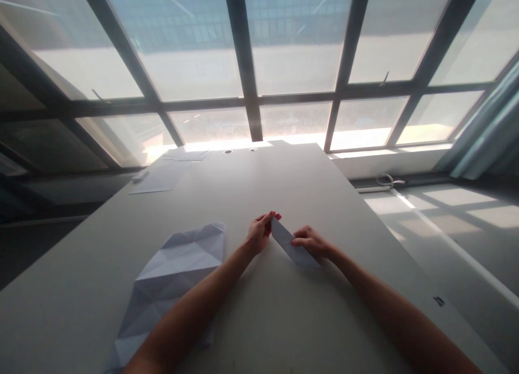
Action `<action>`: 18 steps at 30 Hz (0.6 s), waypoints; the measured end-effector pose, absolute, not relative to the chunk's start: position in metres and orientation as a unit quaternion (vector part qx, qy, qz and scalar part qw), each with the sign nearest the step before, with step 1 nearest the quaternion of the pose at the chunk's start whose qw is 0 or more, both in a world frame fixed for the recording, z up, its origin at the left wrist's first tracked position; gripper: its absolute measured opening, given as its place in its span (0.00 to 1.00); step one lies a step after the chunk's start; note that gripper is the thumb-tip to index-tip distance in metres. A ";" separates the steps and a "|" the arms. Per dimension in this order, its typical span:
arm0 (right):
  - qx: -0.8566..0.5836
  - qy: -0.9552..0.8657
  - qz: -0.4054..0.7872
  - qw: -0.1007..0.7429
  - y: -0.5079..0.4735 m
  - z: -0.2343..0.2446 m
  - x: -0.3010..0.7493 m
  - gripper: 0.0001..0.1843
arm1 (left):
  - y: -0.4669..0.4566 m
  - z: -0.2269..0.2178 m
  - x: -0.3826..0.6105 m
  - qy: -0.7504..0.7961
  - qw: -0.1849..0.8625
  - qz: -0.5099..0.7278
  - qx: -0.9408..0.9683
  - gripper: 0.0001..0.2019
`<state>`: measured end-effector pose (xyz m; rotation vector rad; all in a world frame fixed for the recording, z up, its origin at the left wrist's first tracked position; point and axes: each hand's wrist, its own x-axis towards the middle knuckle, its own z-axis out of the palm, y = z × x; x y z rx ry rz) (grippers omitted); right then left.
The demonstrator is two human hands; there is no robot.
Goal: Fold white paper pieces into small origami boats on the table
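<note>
A narrow folded sheet of white paper is held between my two hands above the middle of the table. My left hand pinches its upper left tip, fingers closed. Along its right edge my right hand grips it, with the thumb lying on top. The strip slants down towards the right, and its lower end reaches below my right wrist. To the left, partly covered by my left forearm, lies a larger creased sheet of paper with many fold lines, spread out on the table.
The white table runs up to tall windows. Flat white sheets lie at its far left, near two cable holes. A small dark mark shows near the right edge. A coiled cable lies on the floor.
</note>
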<state>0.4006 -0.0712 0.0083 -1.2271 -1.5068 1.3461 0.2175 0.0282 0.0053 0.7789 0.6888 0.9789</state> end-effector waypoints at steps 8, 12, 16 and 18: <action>-0.520 -0.523 0.478 0.476 -0.068 -0.006 0.394 0.19 | 0.009 0.007 0.220 0.269 0.785 0.260 0.494 0.18; -0.545 -0.518 0.449 0.482 -0.066 -0.007 0.388 0.23 | 0.004 0.006 0.225 0.285 0.765 0.312 0.486 0.18; -0.546 -0.555 0.450 0.438 -0.067 0.001 0.385 0.19 | 0.005 0.005 0.227 0.303 0.765 0.337 0.458 0.18; -0.545 -0.549 0.479 0.415 -0.068 0.006 0.386 0.17 | 0.007 0.005 0.227 0.309 0.768 0.350 0.438 0.18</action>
